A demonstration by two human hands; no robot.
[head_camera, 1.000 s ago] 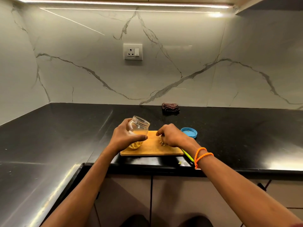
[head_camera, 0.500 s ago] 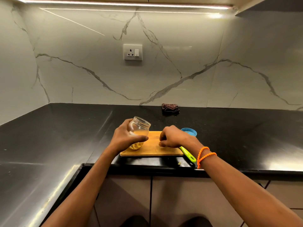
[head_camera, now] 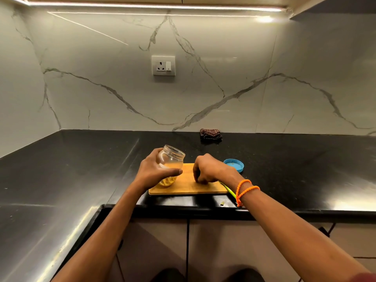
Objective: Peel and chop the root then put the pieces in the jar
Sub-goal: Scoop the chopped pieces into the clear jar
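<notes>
Both forearms reach up from the lower frame to centre, the left hand point(head_camera: 156, 171) curled in a grip, the right hand point(head_camera: 209, 169) curled with fingertips pointing down.

Clear glass jar point(head_camera: 172, 159), matt wooden board point(head_camera: 195, 187), glossy black stone counter point(head_camera: 81, 159) (veined marble wall point(head_camera: 244, 68) behind)

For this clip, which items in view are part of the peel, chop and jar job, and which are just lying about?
In use: jar, tilted, gripped by the left hand; right hand, fingertips down on the cutting board; blue lid; green-handled tool.
Lying about: folded dark cloth; wall socket.
</notes>
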